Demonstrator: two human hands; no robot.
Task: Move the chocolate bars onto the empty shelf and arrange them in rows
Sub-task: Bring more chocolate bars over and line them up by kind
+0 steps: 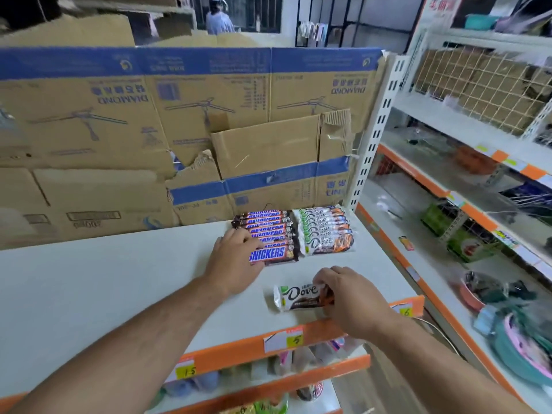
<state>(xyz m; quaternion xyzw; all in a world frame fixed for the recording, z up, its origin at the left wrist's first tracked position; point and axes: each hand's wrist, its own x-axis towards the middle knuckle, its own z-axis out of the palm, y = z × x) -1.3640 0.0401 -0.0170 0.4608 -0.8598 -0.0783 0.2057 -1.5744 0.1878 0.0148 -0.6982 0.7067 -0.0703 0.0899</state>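
Right-hand fingers (324, 278) around the right end of the loose Dove bar (297, 296)

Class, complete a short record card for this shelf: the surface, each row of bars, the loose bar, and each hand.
Surface: white flat shelf top, brown cardboard sheets behind
Left row: brown Snickers bars with blue lettering, lined front to back
Right row: white-and-brown Dove bars, beside the Snickers row
Loose bar: single Dove bar, near the front edge, apart from both rows
Left hand: fingers against the Snickers row's left end
Right hand: pinches the loose bar's right end
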